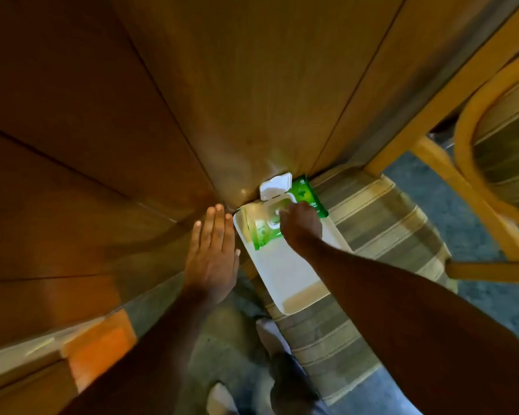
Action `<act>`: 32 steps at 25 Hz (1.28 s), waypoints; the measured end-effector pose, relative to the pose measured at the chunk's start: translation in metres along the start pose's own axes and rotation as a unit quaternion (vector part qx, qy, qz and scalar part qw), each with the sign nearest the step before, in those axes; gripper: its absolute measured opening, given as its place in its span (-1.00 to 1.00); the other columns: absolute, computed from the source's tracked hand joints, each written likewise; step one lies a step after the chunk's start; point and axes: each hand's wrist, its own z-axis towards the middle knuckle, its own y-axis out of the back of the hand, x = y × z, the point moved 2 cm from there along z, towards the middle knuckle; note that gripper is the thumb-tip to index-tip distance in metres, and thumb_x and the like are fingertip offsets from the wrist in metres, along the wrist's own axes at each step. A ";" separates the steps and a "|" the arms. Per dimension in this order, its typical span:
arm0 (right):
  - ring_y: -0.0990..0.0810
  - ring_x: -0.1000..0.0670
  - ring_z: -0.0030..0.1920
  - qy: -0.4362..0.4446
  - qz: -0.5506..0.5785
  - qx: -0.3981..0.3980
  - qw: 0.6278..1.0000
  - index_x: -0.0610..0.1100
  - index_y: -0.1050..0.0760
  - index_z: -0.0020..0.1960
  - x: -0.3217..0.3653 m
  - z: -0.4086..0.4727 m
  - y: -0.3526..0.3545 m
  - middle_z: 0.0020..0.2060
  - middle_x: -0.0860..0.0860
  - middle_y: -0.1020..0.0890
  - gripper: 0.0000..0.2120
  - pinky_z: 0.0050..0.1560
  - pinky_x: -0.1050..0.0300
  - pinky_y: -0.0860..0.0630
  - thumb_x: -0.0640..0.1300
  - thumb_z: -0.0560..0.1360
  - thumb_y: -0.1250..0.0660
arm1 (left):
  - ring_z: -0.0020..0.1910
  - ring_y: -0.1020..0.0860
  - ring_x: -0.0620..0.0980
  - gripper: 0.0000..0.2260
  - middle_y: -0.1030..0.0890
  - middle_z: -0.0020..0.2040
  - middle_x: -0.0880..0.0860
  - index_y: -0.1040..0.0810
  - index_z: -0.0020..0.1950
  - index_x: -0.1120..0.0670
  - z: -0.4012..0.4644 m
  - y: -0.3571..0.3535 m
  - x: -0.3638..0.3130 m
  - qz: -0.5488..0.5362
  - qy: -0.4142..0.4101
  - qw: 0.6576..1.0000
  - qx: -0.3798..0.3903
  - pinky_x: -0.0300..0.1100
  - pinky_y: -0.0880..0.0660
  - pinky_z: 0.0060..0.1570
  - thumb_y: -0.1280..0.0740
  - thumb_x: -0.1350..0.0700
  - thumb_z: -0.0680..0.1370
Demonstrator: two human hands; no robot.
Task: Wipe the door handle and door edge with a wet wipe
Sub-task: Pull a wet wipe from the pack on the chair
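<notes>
A green pack of wet wipes (pixel 262 233) lies on a white tray (pixel 285 280) at the foot of a wooden door (pixel 252 85). The pack's white lid (pixel 274 185) is flipped open. My right hand (pixel 300 226) is over the pack's opening, fingertips pinched at a bit of white wipe. My left hand (pixel 212 253) is flat with fingers straight, resting against the wooden panel (pixel 87 163) just left of the tray. No door handle is in view.
The tray rests on a striped cushion (pixel 381 226). A wooden chair (pixel 477 163) with curved frame stands at the right over grey carpet (pixel 468 229). My feet (pixel 267 333) show at the bottom. An orange block (pixel 99 348) sits at lower left.
</notes>
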 end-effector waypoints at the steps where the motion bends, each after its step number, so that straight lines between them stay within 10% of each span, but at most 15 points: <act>1: -0.65 -0.23 0.02 -0.038 -0.009 -0.005 0.999 -0.20 -0.63 0.01 0.002 0.006 -0.004 -0.02 -0.21 -0.66 -0.73 -0.06 -0.01 -0.59 -0.07 0.57 -0.23 | 0.58 -0.19 0.28 -0.31 -0.24 0.58 0.30 -0.22 0.57 0.29 0.003 -0.001 0.003 -0.003 0.003 1.000 0.002 0.20 -0.14 0.51 -0.32 -0.04 0.55; 8: -0.67 -0.20 0.02 -0.083 0.028 0.003 0.996 -0.19 -0.59 0.05 0.010 0.022 0.006 0.00 -0.15 -0.68 -0.79 -0.05 0.02 -0.57 -0.15 0.47 -0.31 | 0.51 -0.32 0.31 -0.31 -0.35 0.52 0.31 -0.35 0.51 0.29 0.005 0.000 0.012 -0.028 -0.063 0.998 0.006 0.24 -0.29 0.42 -0.45 0.02 0.47; 12: -0.64 -0.22 -0.19 -0.112 0.211 -0.006 0.971 -0.20 -0.57 -0.20 0.008 -0.007 0.074 -0.29 -0.16 -0.62 -0.70 -0.27 0.12 -0.41 0.01 0.42 -0.23 | 0.60 -0.09 0.17 -0.34 -0.16 0.61 0.21 -0.17 0.60 0.23 0.000 0.053 0.008 -0.164 0.055 0.984 0.045 0.11 -0.13 0.54 -0.33 0.03 0.58; 17: -0.73 -0.10 -0.26 -0.040 0.535 0.008 0.844 0.00 -0.59 -0.36 0.078 -0.070 0.196 -0.35 -0.10 -0.70 -0.85 -0.27 0.00 -0.67 0.03 0.31 -0.33 | 0.25 -0.60 -0.07 -0.77 -0.62 0.19 -0.21 -0.60 0.27 -0.10 0.000 0.180 0.023 -0.512 0.210 0.831 -0.063 -0.38 -0.44 0.15 -0.31 0.05 0.63; 20: -0.70 -0.02 -0.33 0.087 0.591 0.066 0.799 -0.02 -0.59 -0.33 0.153 -0.107 0.265 -0.36 -0.04 -0.71 -0.85 -0.35 0.13 -0.63 -0.15 0.40 -0.38 | 0.08 -0.66 -0.18 -0.80 -0.72 0.07 -0.18 -0.66 0.17 -0.11 -0.010 0.275 0.049 -0.658 0.220 0.713 -0.105 -0.34 -0.57 -0.01 -0.40 0.09 0.57; 25: -0.62 0.05 -0.43 0.214 0.600 0.094 0.765 -0.02 -0.60 -0.30 0.250 -0.159 0.338 -0.41 -0.04 -0.69 -0.85 -0.44 0.16 -0.55 -0.20 0.42 -0.39 | -0.31 -0.62 -0.09 -0.86 -0.71 -0.25 0.02 -0.71 -0.07 0.07 -0.063 0.389 0.104 -0.678 0.233 0.649 -0.256 -0.22 -0.58 -0.29 -0.35 0.22 0.58; 29: -0.57 0.07 -0.42 0.289 0.603 0.120 0.734 -0.01 -0.60 -0.30 0.310 -0.203 0.373 -0.38 0.00 -0.67 -0.92 -0.44 0.12 -0.49 -0.01 0.28 -0.37 | -0.25 -0.65 -0.02 -0.76 -0.73 -0.09 0.10 -0.64 0.11 0.14 -0.107 0.447 0.130 -0.746 0.198 0.565 -0.292 -0.16 -0.60 -0.29 -0.25 0.07 0.60; 32: -0.59 0.10 -0.38 0.333 0.608 0.115 0.712 -0.03 -0.58 -0.32 0.343 -0.232 0.389 -0.36 0.05 -0.67 -0.88 -0.46 0.18 -0.49 -0.02 0.28 -0.31 | -0.21 -0.64 0.01 -0.80 -0.74 -0.11 0.08 -0.66 0.09 0.12 -0.132 0.476 0.144 -0.698 0.214 0.584 -0.355 -0.18 -0.58 -0.31 -0.35 0.08 0.53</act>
